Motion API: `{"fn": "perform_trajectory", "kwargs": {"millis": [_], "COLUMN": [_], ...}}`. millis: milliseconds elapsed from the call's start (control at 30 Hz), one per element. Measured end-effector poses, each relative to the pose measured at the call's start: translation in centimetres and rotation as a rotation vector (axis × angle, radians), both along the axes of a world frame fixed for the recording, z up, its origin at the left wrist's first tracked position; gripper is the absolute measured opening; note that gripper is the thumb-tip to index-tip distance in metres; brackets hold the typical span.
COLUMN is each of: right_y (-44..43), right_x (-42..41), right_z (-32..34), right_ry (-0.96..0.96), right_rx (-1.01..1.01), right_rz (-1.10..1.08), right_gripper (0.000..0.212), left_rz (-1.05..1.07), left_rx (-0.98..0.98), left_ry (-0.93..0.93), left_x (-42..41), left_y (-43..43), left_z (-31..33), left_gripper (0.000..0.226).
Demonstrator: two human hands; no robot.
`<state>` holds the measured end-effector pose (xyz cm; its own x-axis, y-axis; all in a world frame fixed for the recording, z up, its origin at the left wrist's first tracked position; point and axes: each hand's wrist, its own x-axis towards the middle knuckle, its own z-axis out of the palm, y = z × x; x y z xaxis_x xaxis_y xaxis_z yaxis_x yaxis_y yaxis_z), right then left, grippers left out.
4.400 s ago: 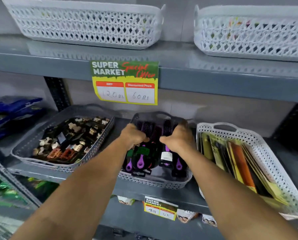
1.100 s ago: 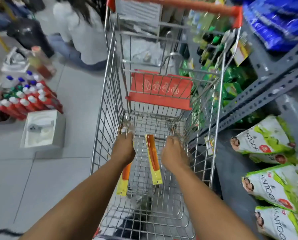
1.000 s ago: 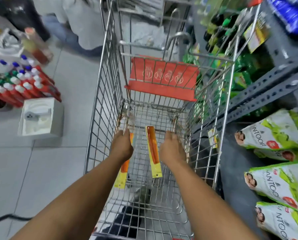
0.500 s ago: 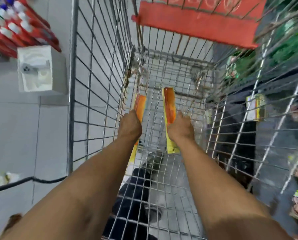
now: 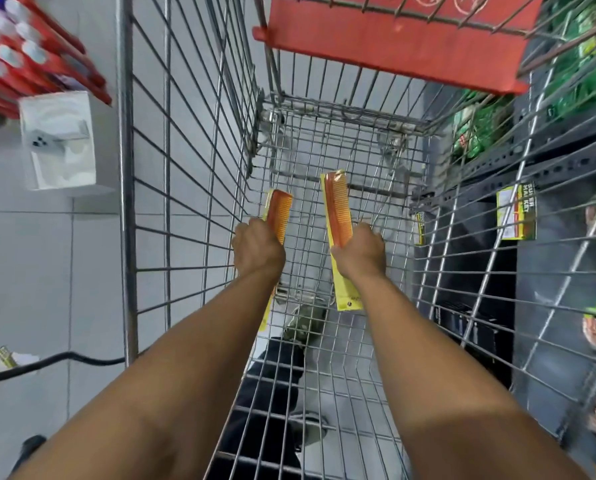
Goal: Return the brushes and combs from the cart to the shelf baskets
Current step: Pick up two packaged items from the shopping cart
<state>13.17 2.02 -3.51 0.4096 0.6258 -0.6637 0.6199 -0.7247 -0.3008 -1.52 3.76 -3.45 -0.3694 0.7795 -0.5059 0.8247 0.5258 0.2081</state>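
Both my arms reach down into a wire shopping cart [image 5: 192,188]. My left hand [image 5: 256,252] is shut on an orange comb on a yellow card [image 5: 279,214], near the cart's left wall. My right hand [image 5: 360,252] is shut on a second orange comb on a yellow card [image 5: 338,211], whose lower end sticks out below my wrist. Both combs point away from me, just above the cart's wire floor. The shelf baskets are out of view.
The cart's red child-seat flap [image 5: 393,46] hangs at the far end. A grey shelf unit [image 5: 532,161] with price tags and green packs runs along the right. On the floor at left stand a white box [image 5: 59,142] and red bottles [image 5: 19,64]; a black cable [image 5: 47,363] crosses the tiles.
I turned from the shelf basket of brushes to the cart. My head has leaned in closer, and both hands have closed on the two carded combs and lifted them slightly.
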Motion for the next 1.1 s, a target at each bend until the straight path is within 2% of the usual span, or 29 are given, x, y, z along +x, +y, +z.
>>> {"fn": "perform_trajectory", "kwargs": {"millis": [67,167,267,367,600,700,767,933,1100], "right_y": [0.1,0.4,0.5,0.4,-0.8,-1.9,-2.6,-4.6,-7.7], "right_x": [0.3,0.8,1.2,1.7,2.5,2.8,2.9,3.6,4.9], "right_z": [0.1,0.7,1.5,2.8,7.9,10.6,12.5,18.7,25.6], "right_ry": [0.040,0.096,0.165,0.209,0.313,0.371,0.388,0.400,0.445], "right_rx": [-0.006,0.002,0.006,0.037,0.136,0.184,0.225,0.399,0.537], "right_rz": [-0.031,-0.079,-0.129,-0.163,-0.323,-0.386,-0.411,-0.482,-0.510], "right_gripper": [0.030,0.002,0.019,0.027,0.025,0.015,0.014,0.031,0.024], "left_rz": [0.015,0.058,0.133,0.196,0.311,0.324,0.332,0.346,0.235], "left_rx": [-0.014,-0.027,-0.049,-0.043,0.020,0.063,0.097,0.131,0.198], "left_ry": [-0.014,-0.128,-0.282,-0.369,-0.554,-0.662,-0.747,-0.921,-1.049], "left_x": [0.5,0.9,1.1,1.1,1.2,1.6,1.7,1.9,2.6], "left_y": [0.0,0.2,0.3,0.5,1.6,1.6,1.4,0.8,0.0], "left_z": [0.2,0.3,0.9,1.9,6.3,8.8,10.1,15.9,23.3], "left_gripper": [0.022,0.021,0.017,0.011,0.016,0.004,0.012,0.009,0.011]}}
